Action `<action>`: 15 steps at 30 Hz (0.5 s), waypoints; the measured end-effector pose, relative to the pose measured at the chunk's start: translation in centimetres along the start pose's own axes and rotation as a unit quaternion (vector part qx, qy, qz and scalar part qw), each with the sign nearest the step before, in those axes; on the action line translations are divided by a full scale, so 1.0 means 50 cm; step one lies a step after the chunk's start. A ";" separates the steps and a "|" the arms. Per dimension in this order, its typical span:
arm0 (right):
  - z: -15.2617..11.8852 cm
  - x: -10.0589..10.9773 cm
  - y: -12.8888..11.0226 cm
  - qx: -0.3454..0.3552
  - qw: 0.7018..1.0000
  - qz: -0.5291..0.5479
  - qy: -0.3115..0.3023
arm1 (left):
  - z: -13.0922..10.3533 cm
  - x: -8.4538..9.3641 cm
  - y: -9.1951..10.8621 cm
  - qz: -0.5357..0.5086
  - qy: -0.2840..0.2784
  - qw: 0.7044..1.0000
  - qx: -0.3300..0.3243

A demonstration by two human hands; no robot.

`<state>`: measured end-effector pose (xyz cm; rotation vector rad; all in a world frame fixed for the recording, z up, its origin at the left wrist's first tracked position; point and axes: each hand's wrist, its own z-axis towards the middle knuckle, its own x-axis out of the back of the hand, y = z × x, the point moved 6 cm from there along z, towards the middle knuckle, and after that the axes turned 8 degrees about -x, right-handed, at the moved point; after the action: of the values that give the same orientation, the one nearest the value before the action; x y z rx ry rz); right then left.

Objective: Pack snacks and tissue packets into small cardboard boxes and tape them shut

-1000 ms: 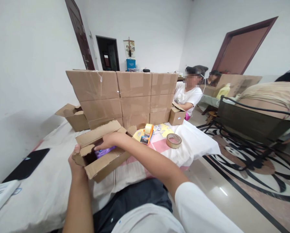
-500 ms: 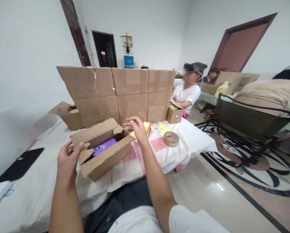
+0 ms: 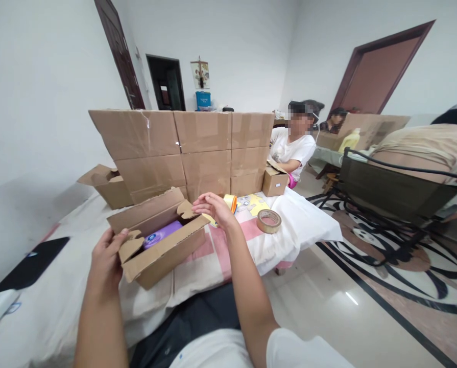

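Observation:
An open cardboard box sits at a slant in front of me, its flaps raised. Inside lies a purple packet, partly hidden by the walls. My left hand grips the left end of the box, thumb at the small end flap and fingers outside. At the opposite end, my right hand is open, its fingers stretched out beside the right end flap; whether they touch it I cannot tell. Right of that hand are a yellow-and-orange roll and a roll of tape.
Stacked taped cartons form a wall across the table's back. An open carton stands left, a small carton right. A black flat item lies on the cloth. A person sits behind; a chair stands right.
My right hand has lowered slightly, its fingers nearer the right end flap. That flap appears tilted further inward. My left hand stays at the left end.

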<state>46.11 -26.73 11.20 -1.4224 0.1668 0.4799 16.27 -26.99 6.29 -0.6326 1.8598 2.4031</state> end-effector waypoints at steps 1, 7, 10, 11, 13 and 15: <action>0.002 -0.001 0.002 0.005 1.000 -0.011 0.001 | -0.001 -0.001 0.002 -0.002 0.004 1.000 -0.002; 0.018 0.018 0.004 0.151 0.975 -0.108 0.118 | -0.008 -0.007 0.014 -0.013 0.015 1.000 -0.023; 0.030 0.021 0.030 0.121 0.973 -0.146 0.130 | -0.004 -0.007 0.009 -0.014 0.011 1.000 -0.025; 0.034 0.018 0.041 0.095 0.976 -0.156 0.116 | -0.003 -0.007 0.006 -0.014 0.008 1.000 -0.024; 0.039 0.015 0.056 0.053 0.980 -0.170 0.091 | 0.000 -0.005 0.002 -0.014 0.006 1.000 -0.020; 0.039 0.015 0.061 0.034 0.981 -0.171 0.087 | 0.002 -0.004 0.001 -0.010 0.012 1.000 -0.019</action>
<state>45.17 -24.44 8.45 -1.3900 0.0748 0.0654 16.39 -26.88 6.42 -0.6820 1.8112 2.4343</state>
